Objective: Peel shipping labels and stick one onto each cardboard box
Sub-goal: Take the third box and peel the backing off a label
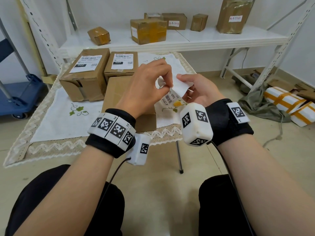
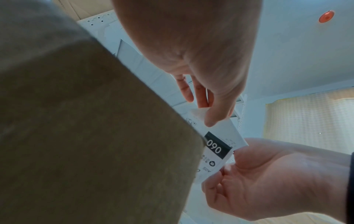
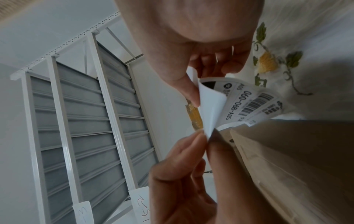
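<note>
Both hands hold a shipping label in the air above a plain cardboard box on the table. My left hand pinches one corner of the sheet. My right hand pinches the blank white backing, which curls away from the printed side. In the right wrist view the barcode label bends off the white backing, with the right thumb above and the left fingertips below. Two boxes at the back left carry labels on top.
An embroidered tablecloth covers the small table. A white shelf behind holds several taped boxes. A blue cart stands at the left. White foam boxes and a cloth lie on the floor at the right.
</note>
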`<state>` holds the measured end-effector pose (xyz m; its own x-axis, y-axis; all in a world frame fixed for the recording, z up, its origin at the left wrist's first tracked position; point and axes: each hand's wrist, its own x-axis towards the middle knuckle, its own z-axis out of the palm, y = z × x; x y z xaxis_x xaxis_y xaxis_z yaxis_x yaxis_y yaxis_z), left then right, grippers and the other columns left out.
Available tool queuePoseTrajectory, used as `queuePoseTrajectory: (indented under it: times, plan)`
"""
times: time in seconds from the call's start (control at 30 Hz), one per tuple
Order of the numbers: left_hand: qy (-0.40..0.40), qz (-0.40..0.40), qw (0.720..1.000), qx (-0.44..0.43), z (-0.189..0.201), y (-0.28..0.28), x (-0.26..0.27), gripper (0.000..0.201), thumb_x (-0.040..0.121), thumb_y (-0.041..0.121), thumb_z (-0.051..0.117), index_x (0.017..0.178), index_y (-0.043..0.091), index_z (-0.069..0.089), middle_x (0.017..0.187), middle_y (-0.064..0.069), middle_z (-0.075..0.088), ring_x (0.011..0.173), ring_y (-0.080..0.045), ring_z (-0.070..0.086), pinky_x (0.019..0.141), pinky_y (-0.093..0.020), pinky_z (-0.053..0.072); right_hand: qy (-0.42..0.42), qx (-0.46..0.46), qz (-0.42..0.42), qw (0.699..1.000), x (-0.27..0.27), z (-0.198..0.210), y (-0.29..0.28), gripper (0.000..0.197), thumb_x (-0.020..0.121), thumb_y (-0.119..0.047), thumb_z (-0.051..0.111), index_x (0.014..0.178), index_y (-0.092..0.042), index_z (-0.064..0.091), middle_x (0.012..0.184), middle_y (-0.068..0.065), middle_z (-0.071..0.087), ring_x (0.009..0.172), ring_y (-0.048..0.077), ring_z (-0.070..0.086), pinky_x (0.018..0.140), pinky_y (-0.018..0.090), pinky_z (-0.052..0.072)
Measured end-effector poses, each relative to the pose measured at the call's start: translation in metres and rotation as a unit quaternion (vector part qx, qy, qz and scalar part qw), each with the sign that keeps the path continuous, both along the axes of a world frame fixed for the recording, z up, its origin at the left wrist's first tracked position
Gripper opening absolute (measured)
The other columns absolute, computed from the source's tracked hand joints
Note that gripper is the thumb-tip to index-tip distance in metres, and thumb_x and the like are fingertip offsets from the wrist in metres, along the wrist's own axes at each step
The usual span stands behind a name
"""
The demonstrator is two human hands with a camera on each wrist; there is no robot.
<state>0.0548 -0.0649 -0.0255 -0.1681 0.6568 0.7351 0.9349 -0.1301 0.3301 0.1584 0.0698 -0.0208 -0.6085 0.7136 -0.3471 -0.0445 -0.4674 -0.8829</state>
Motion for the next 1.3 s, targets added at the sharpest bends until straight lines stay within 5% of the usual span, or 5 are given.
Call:
queuePoseTrajectory:
  times: [0.23,0.73,0.97,1.13,1.3]
  plan:
    - [-0.016,-0.004,1.0,0.002,0.004,-0.004,0.001,0.013,0.078,-0.005,0.068,0.075,0.007,0.064,0.084,-0.007,0.068,0.081,-0.025,0.064,0.076,-0.046,0.051,-0.011,-0.006,-0.002,1.0,0.004,0.001,0.002,0.026,0.081,-0.009,0.081,0.102,-0.011,0.066,0.091,0.004,0.06,0.084,0.018,0.054,0.045,0.018,0.042]
    - [-0.033,-0.01,0.999,-0.022,0.011,-0.013,0.008,0.012,0.078,-0.006,0.067,0.075,0.006,0.065,0.086,-0.007,0.069,0.083,-0.02,0.064,0.081,-0.038,0.05,-0.017,-0.009,-0.003,1.0,0.004,-0.002,0.008,0.024,0.08,-0.009,0.081,0.099,-0.012,0.066,0.106,0.006,0.059,0.091,0.02,0.056,0.042,0.019,0.042]
    - [-0.028,0.008,0.999,-0.018,0.012,-0.015,0.012,0.007,0.082,-0.003,0.066,0.088,0.0,0.063,0.088,-0.008,0.066,0.082,-0.013,0.054,0.076,-0.015,0.041,0.005,-0.012,-0.007,1.0,0.003,-0.002,0.006,0.023,0.081,-0.008,0.08,0.099,-0.01,0.067,0.107,0.009,0.059,0.091,0.024,0.055,0.076,0.029,0.048]
    - [-0.028,0.056,0.997,-0.055,0.009,-0.016,0.012,0.036,0.081,0.004,0.072,0.113,0.011,0.058,0.083,0.003,0.056,0.074,-0.006,0.049,0.082,-0.027,0.042,0.019,-0.003,0.029,0.999,0.002,0.002,-0.003,0.019,0.083,-0.009,0.078,0.098,-0.01,0.068,0.098,0.009,0.062,0.09,0.024,0.057,0.086,0.031,0.051]
    - [0.019,0.089,0.994,-0.059,0.002,-0.01,0.005,0.029,0.076,0.009,0.079,0.102,0.02,0.071,0.087,0.004,0.05,0.081,-0.007,0.045,0.078,-0.032,0.026,0.009,0.026,0.042,0.999,0.004,0.008,-0.008,0.014,0.086,-0.011,0.076,0.097,-0.012,0.068,0.08,0.003,0.065,0.072,0.017,0.058,0.055,0.022,0.045]
